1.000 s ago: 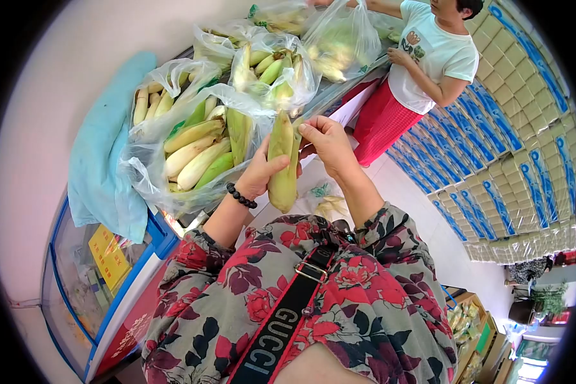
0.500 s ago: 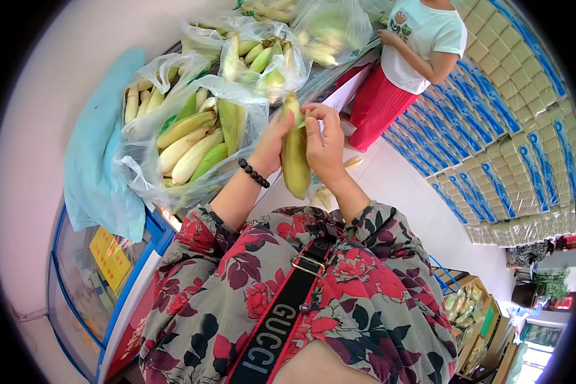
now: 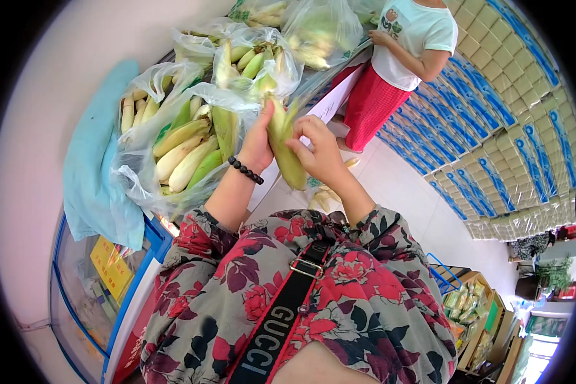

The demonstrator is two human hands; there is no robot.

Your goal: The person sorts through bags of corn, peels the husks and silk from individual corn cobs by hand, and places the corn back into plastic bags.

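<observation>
The left hand [image 3: 256, 148] is wrapped round the corn [image 3: 287, 161], and the right hand [image 3: 321, 153] is curled small by its other side; I cannot tell if it pinches the leaf [image 3: 291, 116]. A snug left hold and slow, soft right fingers should work best. The corn sits between both hands, with the open bag [image 3: 130, 184] past the left one

The person's left hand [image 3: 257, 146] is gripping with its thumb pointing up, and the right hand [image 3: 313, 144] is bending its fingers inward; both forearms are reaching forward, converging.
</observation>
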